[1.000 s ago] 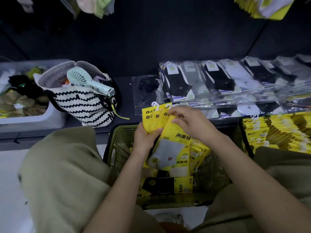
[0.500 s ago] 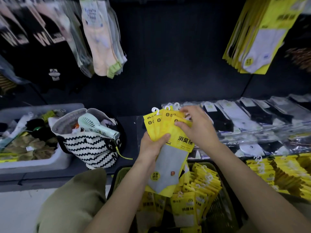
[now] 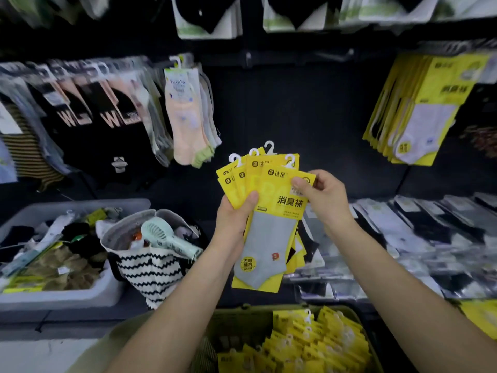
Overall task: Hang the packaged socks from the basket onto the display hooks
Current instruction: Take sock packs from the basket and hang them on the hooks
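Between both hands, yellow sock packs (image 3: 265,200) fan out, grey-fronted.

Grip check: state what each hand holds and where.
Left hand grips fanned yellow sock packs mid-left; right hand pinches front pack at its top-right corner.

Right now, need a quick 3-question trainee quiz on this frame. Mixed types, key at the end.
1. True or false: the left hand and the right hand both hold the fanned yellow sock packs.
2. What lies on top of the striped bag? A) a mint handheld fan B) scissors C) a water bottle
3. Fill the blank: more yellow packs lie in the green ____ at the bottom of the view.

Key: 1 true. 2 A. 3 basket.
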`<state>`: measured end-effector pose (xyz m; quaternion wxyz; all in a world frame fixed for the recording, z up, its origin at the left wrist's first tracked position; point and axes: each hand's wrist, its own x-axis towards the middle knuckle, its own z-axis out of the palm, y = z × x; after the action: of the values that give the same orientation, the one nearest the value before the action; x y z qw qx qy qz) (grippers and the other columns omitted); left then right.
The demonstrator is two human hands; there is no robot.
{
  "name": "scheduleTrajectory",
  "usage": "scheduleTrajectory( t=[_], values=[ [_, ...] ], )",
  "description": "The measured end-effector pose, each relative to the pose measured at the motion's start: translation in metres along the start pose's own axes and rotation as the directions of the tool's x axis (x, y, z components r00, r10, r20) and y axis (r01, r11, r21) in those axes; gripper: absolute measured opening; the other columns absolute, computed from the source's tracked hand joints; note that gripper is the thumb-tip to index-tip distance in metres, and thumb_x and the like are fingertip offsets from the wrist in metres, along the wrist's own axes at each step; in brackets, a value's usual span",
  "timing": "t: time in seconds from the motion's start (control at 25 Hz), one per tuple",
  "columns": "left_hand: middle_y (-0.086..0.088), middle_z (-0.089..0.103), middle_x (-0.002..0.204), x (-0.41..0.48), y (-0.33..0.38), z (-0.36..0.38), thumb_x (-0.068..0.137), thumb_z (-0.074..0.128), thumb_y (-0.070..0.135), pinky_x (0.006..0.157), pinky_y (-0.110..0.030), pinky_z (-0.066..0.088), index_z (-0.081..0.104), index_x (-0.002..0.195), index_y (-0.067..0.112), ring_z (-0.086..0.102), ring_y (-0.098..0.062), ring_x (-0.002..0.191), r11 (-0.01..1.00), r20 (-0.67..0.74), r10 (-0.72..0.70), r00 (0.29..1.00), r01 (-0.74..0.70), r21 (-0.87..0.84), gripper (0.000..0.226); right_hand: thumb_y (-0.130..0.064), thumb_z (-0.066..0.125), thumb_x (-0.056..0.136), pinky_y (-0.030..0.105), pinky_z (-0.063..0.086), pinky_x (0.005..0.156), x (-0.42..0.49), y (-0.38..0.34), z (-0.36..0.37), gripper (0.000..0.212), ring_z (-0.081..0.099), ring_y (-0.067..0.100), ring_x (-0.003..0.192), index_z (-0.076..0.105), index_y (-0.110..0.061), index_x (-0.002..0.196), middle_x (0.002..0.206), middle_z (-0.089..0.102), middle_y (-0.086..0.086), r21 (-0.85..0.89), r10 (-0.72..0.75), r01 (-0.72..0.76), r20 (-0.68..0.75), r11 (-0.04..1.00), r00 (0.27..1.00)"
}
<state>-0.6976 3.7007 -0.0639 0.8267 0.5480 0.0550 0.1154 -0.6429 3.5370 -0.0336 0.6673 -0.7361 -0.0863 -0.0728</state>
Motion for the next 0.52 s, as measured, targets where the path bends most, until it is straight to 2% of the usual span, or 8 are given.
scheduleTrajectory(
  t=[0.16, 0.36, 0.52],
  values=[
    [-0.004, 0.069, 0.113, 0.017, 0.026, -0.017, 0.085, 0.065, 0.021, 0.088, -0.041, 0.051, 0.056, 0.118, 0.015, 0.065, -0.022, 0.104, 0.985, -0.135, 0.161, 0.978, -0.151, 0.079, 0.035, -0.016, 0.064, 0.087, 0.014, 0.050, 0.056, 0.018, -0.026, 0.014, 0.009, 0.065, 0.002, 0.064, 0.059, -0.019, 0.079, 0.074, 0.069, -0.004, 0.124, -0.040, 0.039, 0.008, 0.992, 0.999],
    [0.006, 0.072, 0.102, 0.039, 0.064, -0.037, 0.084, 0.068, 0.021, 0.077, -0.028, 0.052, 0.061, 0.108, 0.025, 0.069, -0.012, 0.094, 0.945, -0.213, 0.310, 0.927, -0.276, 0.176, 0.025, -0.017, 0.061, 0.090, 0.014, 0.049, 0.049, 0.052, -0.067, 0.021, 0.008, 0.064, -0.002, 0.060, 0.060, -0.020, 0.083, 0.076, 0.069, -0.006, 0.171, -0.062, 0.068, -0.040, 0.983, 0.997],
    [0.003, 0.071, 0.103, 0.048, 0.085, -0.052, 0.084, 0.068, 0.020, 0.081, -0.031, 0.053, 0.062, 0.107, 0.021, 0.068, -0.015, 0.095, 0.927, -0.253, 0.354, 0.900, -0.301, 0.224, 0.024, -0.019, 0.057, 0.092, 0.013, 0.048, 0.047, 0.076, -0.096, 0.027, 0.006, 0.063, -0.001, 0.060, 0.058, -0.020, 0.086, 0.078, 0.067, -0.006, 0.131, -0.082, 0.091, -0.072, 0.987, 0.994]
  ],
)
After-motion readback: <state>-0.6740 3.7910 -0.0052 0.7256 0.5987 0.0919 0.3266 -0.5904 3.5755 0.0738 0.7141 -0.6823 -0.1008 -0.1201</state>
